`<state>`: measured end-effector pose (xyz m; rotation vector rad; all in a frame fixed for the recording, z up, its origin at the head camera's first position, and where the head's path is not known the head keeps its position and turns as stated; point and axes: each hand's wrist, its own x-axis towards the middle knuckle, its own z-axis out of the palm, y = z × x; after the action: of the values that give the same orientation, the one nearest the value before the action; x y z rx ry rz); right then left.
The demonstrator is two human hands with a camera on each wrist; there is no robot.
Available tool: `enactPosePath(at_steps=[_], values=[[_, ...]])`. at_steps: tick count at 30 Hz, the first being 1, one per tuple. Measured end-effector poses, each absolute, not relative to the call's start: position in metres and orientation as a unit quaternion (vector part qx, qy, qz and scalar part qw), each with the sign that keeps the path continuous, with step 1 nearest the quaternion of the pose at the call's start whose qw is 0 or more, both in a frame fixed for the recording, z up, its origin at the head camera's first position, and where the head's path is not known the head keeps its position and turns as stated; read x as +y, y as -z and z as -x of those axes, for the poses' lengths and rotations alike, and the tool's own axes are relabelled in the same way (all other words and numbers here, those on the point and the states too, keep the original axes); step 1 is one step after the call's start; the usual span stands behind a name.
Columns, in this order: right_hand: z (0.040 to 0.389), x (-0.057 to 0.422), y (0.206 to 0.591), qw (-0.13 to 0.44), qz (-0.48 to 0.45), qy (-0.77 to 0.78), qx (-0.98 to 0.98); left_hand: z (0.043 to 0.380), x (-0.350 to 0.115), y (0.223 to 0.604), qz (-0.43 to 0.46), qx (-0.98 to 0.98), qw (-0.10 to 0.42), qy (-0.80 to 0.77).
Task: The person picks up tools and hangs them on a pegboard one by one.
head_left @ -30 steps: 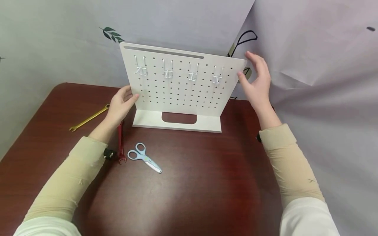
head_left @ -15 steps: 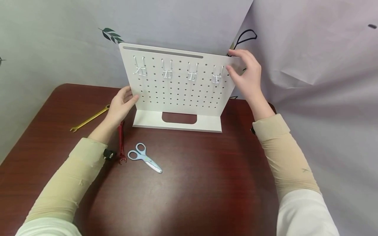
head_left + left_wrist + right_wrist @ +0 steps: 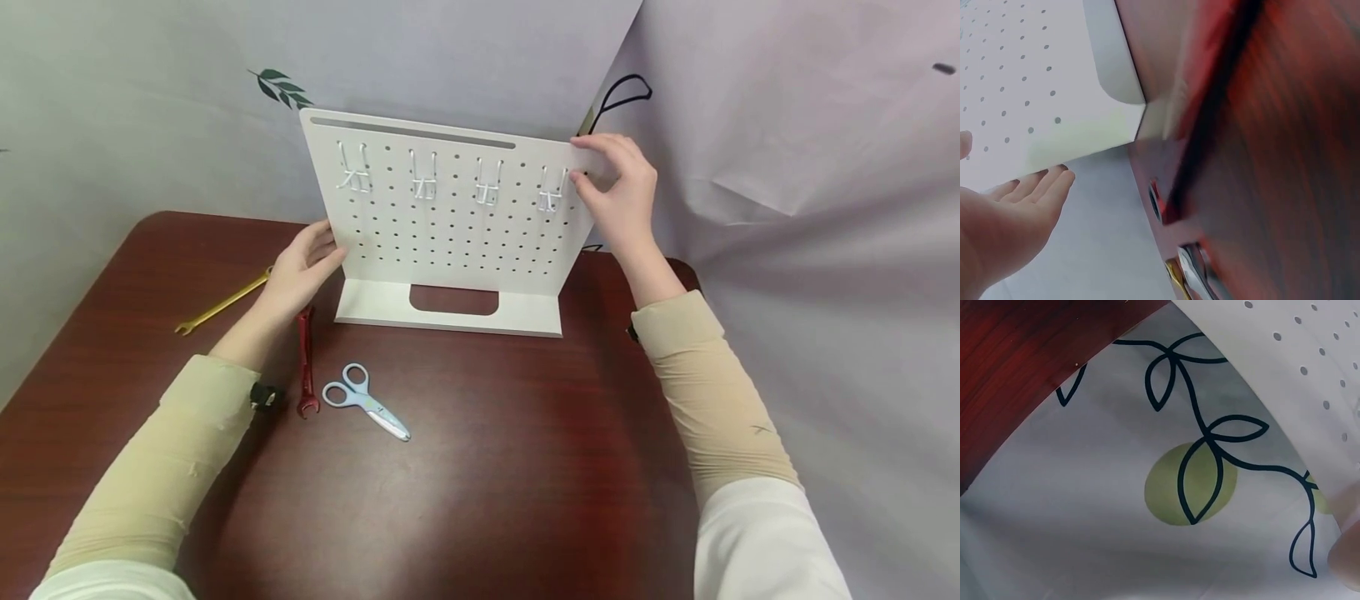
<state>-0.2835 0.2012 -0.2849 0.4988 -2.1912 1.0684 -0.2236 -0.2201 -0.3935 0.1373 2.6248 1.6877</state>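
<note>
A white pegboard (image 3: 457, 279) stands upright on its flat foot at the back of the table, with several white wire hooks (image 3: 487, 193) along its upper part. My left hand (image 3: 294, 279) holds its left edge, thumb in front and fingers (image 3: 1054, 190) behind. At the upper right corner my right hand (image 3: 626, 196) grips the board, thumb on the front and fingers at the top edge. Blue-handled scissors (image 3: 363, 398) lie before the board. A red wrench (image 3: 305, 367) rests left of them, and a yellow wrench (image 3: 223, 304) lies farther left.
The dark red wooden table (image 3: 480, 500) ends at a pale curtain (image 3: 825, 292) with printed leaves behind and to the right. In the left wrist view a silvery metal tool (image 3: 1191, 272) shows beside the yellow wrench.
My right hand has moved left from just off the pegboard's right edge onto its upper right corner. The left arm has shifted slightly left; scissors and wrenches stay put.
</note>
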Motion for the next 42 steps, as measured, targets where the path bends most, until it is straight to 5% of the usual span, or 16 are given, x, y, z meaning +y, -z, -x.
enactPosePath(at_steps=[28,42], values=[[0.285,0.199,0.29,0.345,-0.204,-0.411,-0.819,0.184,-0.339,0.414,-0.046,0.906,-0.099,-0.41],[0.285,0.199,0.291,0.346,-0.208,-0.411,-0.818,0.197,-0.377,0.431,-0.032,0.927,-0.011,-0.373]])
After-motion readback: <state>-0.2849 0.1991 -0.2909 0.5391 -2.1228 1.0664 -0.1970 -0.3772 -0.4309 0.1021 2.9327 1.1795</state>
